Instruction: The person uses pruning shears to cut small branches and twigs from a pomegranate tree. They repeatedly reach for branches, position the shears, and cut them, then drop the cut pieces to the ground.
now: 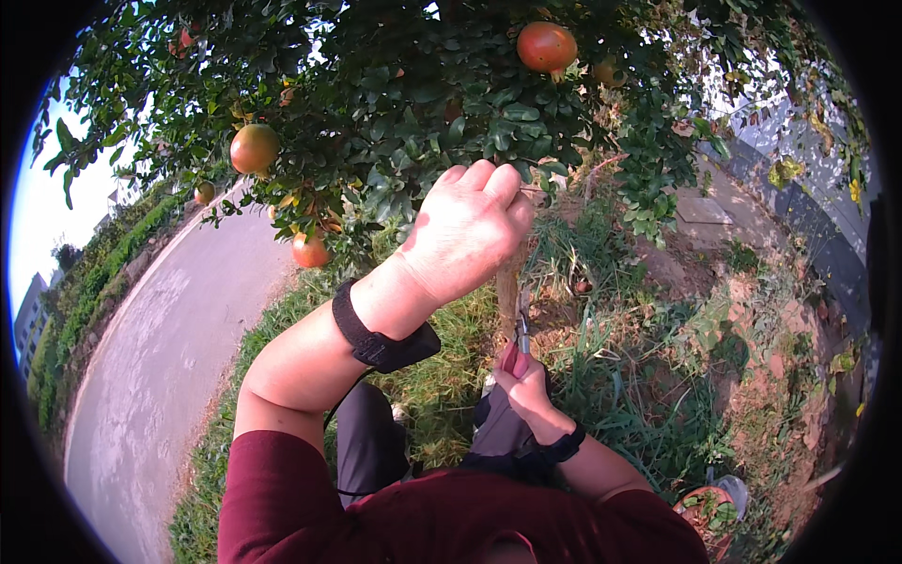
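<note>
My left hand (473, 229) is raised into the lower leaves of a pomegranate tree (423, 106), its fingers curled closed. A thin twig (535, 189) shows at the edge of the fist, which appears to grip it; the palm side is hidden. Lower down, my right hand (525, 388) holds pruning shears (523, 340) with red handles, blades pointing up beside the tree trunk (507, 292). A ripe pomegranate (547, 48) hangs above and right of my left hand. Other pomegranates hang to the left, one greenish red (255, 149) and one orange-red (311, 250).
A paved road (176, 303) runs along the left beside grass. Grass and weeds (620, 366) cover the ground around my legs. A container (705, 507) with leaves in it stands at the lower right near clear plastic. A pale wall (824, 183) rises at the right.
</note>
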{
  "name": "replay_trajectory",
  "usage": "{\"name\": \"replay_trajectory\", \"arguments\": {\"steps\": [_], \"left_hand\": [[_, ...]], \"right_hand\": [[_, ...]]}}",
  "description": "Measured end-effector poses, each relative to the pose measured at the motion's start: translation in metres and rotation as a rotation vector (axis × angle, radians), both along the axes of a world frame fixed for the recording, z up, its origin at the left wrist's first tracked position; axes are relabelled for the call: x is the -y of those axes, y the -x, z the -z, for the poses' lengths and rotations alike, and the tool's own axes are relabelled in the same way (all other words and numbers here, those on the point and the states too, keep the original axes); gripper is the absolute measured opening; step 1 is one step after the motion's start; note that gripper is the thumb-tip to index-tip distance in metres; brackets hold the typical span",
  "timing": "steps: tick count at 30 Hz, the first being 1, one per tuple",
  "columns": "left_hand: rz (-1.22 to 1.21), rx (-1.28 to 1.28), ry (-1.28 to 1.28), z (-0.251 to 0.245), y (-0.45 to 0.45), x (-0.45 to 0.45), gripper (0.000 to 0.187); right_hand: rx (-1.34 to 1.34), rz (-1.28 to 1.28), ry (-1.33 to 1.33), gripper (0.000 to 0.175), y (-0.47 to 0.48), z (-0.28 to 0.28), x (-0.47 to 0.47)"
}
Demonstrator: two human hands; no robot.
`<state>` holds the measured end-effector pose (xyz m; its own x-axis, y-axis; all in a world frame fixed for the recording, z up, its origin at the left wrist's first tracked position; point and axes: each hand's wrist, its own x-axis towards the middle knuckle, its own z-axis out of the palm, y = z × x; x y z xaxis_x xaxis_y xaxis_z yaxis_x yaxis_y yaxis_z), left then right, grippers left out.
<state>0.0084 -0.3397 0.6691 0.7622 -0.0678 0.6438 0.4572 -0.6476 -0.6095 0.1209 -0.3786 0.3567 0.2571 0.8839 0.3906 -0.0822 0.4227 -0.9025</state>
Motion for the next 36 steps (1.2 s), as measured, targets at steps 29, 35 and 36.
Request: {"name": "replay_trajectory", "arguments": {"steps": [29, 35, 36], "left_hand": [[-0.177, 0.421, 0.463, 0.033, 0.133, -0.030, 0.016], [-0.242, 0.421, 0.455, 0.030, 0.166, -0.044, 0.016], [-0.270, 0.421, 0.444, 0.028, 0.173, -0.049, 0.019]], "right_hand": [[-0.030, -0.043, 0.154, 0.017, 0.007, -0.003, 0.002], [-0.029, -0.006, 0.162, 0.012, 0.006, 0.003, -0.002], [-0.054, -0.014, 0.121, 0.012, 0.006, 0.004, -0.003]]}}
